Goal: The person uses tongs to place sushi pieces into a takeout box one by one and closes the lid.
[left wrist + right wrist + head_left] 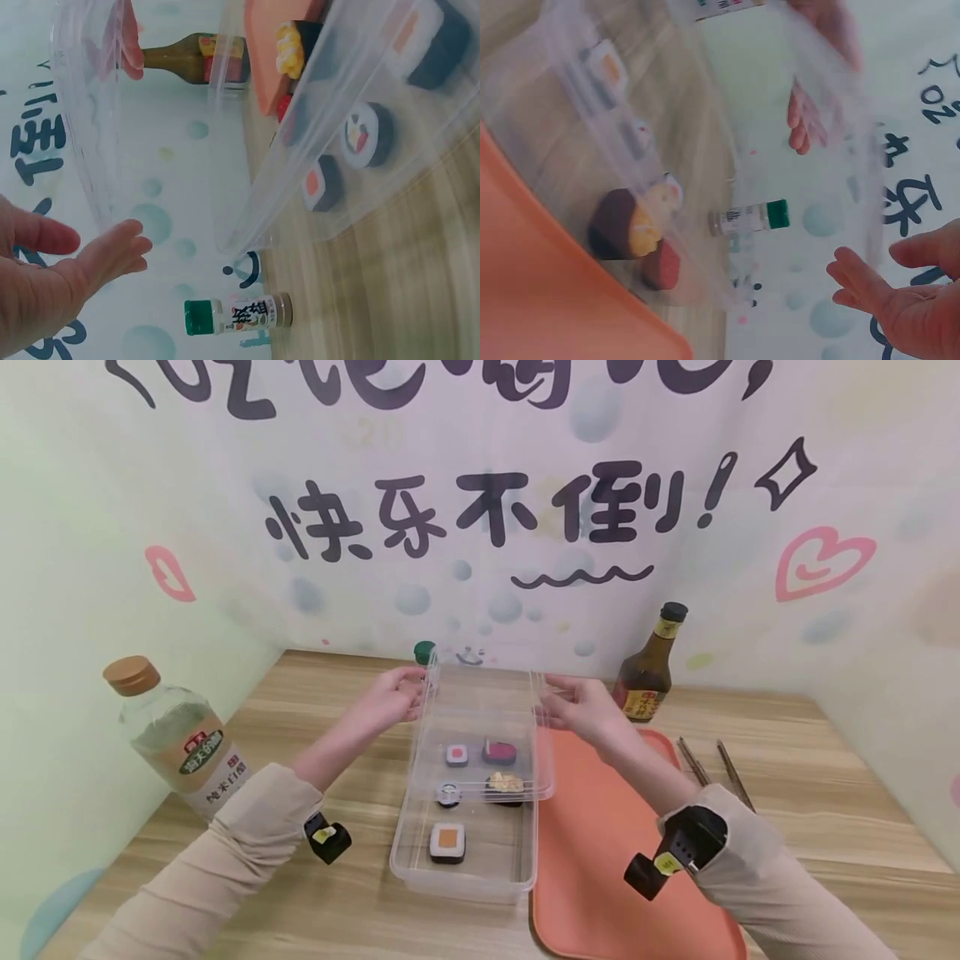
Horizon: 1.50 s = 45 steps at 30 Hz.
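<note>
A clear plastic lid (pixel 483 693) is tilted above a clear rectangular container (pixel 465 887), its far edge raised. My left hand (pixel 397 697) holds the lid's left side near the far end. On the opposite side my right hand (pixel 585 706) holds it, thumb and fingertips either side of the edge in the right wrist view. Inside the container sit several sushi pieces: a square roll with an orange centre (pixel 447 842), a yellow-topped piece (pixel 505 783), a small round roll (pixel 367 135), a pink-centred roll (pixel 457 754) and a dark red piece (pixel 498 752).
An orange tray (pixel 600 860) lies right of the container, with chopsticks (pixel 693 760) beyond it. Behind the tray stands a brown sauce bottle (pixel 645 672). At left is a large vinegar bottle (pixel 180 735). A green-capped shaker (pixel 240 313) stands near the wall.
</note>
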Tool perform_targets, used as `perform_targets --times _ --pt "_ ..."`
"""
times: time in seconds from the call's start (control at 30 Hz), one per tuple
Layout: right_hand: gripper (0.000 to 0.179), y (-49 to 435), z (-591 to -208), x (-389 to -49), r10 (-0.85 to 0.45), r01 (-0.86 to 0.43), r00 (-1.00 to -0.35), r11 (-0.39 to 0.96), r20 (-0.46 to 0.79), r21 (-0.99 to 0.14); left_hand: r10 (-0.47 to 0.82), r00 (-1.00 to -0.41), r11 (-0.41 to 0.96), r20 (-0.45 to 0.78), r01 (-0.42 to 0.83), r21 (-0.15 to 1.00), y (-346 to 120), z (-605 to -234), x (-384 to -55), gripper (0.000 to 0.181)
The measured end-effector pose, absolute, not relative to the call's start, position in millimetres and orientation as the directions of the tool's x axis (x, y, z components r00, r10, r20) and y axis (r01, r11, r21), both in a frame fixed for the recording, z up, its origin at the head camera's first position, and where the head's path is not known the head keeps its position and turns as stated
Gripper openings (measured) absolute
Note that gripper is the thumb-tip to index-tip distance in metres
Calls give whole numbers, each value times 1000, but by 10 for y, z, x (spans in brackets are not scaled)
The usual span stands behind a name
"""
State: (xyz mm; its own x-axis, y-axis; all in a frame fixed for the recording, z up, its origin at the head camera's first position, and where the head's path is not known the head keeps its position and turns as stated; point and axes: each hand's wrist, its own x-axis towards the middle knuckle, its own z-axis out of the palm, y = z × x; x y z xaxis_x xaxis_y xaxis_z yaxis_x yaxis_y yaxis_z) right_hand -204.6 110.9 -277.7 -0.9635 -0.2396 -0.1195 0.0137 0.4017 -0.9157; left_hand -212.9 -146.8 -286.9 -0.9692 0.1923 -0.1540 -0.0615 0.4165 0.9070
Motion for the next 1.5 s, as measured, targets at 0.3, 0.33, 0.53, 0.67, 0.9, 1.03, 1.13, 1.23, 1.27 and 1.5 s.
perform_targets --times 0.3,0.33,0.53,0.67,0.9,1.03,1.13,1.23,1.27,1.5 --pt "49 1018 -2954 -1978 -285 -164 -956 706 -64 -689 325 -940 577 -103 111 809 -1441 -3018 -2089 51" --pt "49 1007 -2979 -1947 -291 -176 -954 737 -72 -652 326 -939 601 -109 117 790 -1438 -3038 -2064 51" --pt "37 915 -3114 -1744 -277 -195 -955 855 -106 -481 307 -940 742 -150 137 656 -1416 -3154 -1892 47" --pt "29 888 -3155 -1686 -298 -223 -949 868 -106 -444 292 -944 753 -152 129 645 -1407 -3190 -1826 32" --pt "39 923 -3188 -1669 -311 -193 -939 832 -149 -520 287 -950 784 -125 158 600 -1433 -3247 -1739 7" --pt "52 956 -3210 -1749 -294 -137 -937 808 -189 -573 292 -942 794 -166 142 591 -1449 -3250 -1763 10" --pt "57 982 -3250 -1925 -275 -92 -941 769 -197 -633 314 -923 762 -222 106 639 -1461 -3242 -1878 26" --pt "58 990 -3303 -2150 -243 -22 -945 713 -218 -701 339 -903 706 -264 59 706 -1464 -3267 -2049 53" --pt "58 990 -3325 -2213 -241 -8 -945 696 -223 -718 350 -896 675 -273 40 736 -1461 -3286 -2100 58" --pt "51 984 -3422 -2316 -229 30 -943 662 -240 -749 376 -867 575 -329 -60 816 -1434 -3340 -2162 66"
